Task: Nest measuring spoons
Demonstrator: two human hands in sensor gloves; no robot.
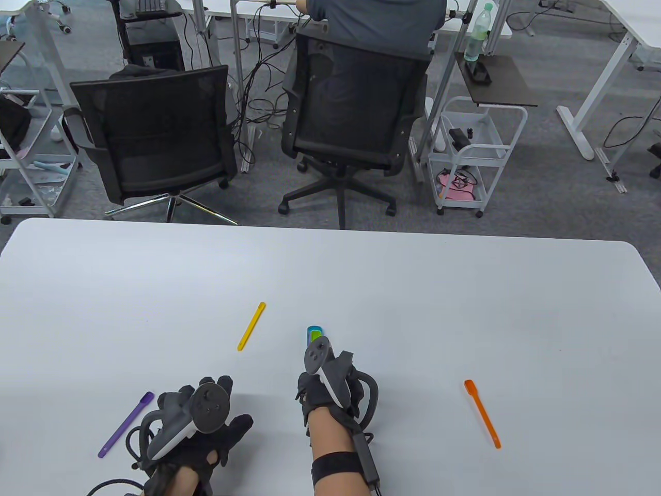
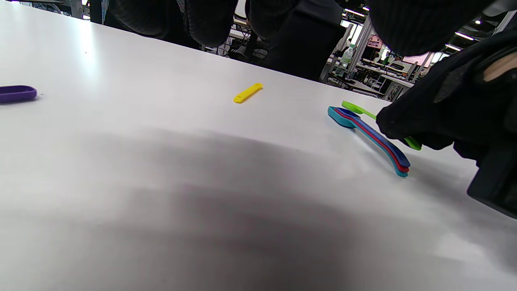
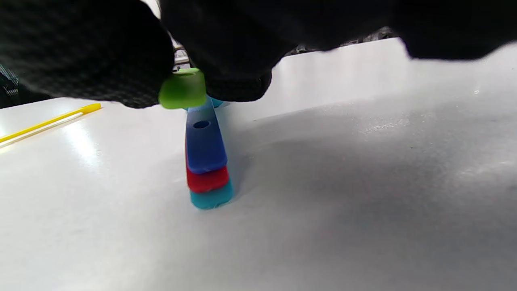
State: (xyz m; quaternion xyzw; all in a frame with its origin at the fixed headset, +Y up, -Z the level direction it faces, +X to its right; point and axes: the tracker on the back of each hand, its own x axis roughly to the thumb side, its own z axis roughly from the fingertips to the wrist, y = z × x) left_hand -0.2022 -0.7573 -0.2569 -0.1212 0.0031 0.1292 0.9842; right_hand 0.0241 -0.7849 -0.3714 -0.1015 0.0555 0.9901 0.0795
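A nested stack of teal, red and blue spoons (image 2: 369, 139) lies near the table's middle; it also shows in the right wrist view (image 3: 205, 161). My right hand (image 1: 330, 382) pinches the handle of a green spoon (image 3: 182, 89) and holds it just above the stack, its bowl (image 1: 314, 336) over the stack's bowl end. The green spoon also shows in the left wrist view (image 2: 357, 109). My left hand (image 1: 196, 423) rests flat on the table, holding nothing. A yellow spoon (image 1: 251, 326), a purple spoon (image 1: 126, 424) and an orange spoon (image 1: 482, 413) lie apart on the table.
The white table (image 1: 465, 310) runs wide on all sides. Two black office chairs (image 1: 155, 134) and a white cart (image 1: 472, 155) stand beyond its far edge.
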